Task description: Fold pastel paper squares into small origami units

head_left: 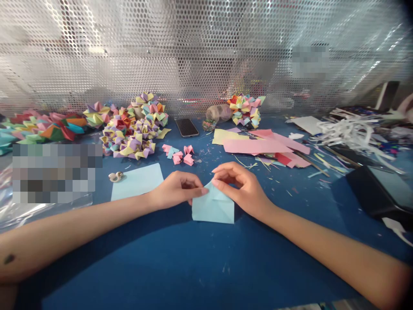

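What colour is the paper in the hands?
Light blue paper, shown best in the head view.

A left hand (174, 189) and right hand (241, 185) pinch creased light-blue paper (213, 210) over a blue worktop (145, 267); colourful folded-paper clusters (130, 137) sit behind.

You've got medium-bright light on the lt-blue paper (211, 211), which looks fairly sharp. Beyond it, the perf. metal panel (180, 60) glares in pale streaks, esp. far R of the paper. Light seems to come from above & beyond — your L forearm (84, 226) drops a soft shadow on the blue table (155, 267), nearer you than the paper. Far L of it, plastic film (64, 209) shines, partly pixelated. Far R of it, your R forearm (325, 243) stretches & blurs — wide-angle distortion, w/ dark edges.
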`<state>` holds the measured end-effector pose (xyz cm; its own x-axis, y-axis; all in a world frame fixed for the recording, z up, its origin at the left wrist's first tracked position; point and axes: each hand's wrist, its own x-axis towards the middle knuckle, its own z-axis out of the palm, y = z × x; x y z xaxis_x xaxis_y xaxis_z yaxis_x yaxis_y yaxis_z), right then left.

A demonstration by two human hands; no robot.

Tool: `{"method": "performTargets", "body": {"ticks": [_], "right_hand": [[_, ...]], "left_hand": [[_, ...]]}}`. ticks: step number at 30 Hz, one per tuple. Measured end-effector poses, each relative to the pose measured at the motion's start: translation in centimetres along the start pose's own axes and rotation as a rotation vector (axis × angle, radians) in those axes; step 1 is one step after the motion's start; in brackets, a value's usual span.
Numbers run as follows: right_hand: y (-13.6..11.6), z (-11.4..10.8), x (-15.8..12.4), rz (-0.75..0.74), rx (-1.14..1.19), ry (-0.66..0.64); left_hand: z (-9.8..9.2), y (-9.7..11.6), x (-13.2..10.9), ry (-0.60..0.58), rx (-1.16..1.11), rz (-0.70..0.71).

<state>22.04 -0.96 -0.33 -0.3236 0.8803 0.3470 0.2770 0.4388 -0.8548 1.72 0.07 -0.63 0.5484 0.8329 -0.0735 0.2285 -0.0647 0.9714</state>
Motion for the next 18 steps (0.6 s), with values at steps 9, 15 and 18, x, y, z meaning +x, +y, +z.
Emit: {"method": "performTargets", "body": {"ticks": [9, 15, 18], "right_hand": [[-0.21, -0.05, 0.07, 0.057, 0.069, -0.078], [-0.27, -0.16, -0.04, 0.115, 0.020, -0.048], [-0.21, -0.24, 0.18, 0.145, -0.042, -0.122]], "left_hand": [[-0.24, 0.07, -0.21, 0.054, -0.001, 0.071], [-0.26, 0.08, -0.25, 0.144, 0.040, 0.069], [-0.48, 0.65, -0.66, 0.232, 0.302, 0.168]]}}
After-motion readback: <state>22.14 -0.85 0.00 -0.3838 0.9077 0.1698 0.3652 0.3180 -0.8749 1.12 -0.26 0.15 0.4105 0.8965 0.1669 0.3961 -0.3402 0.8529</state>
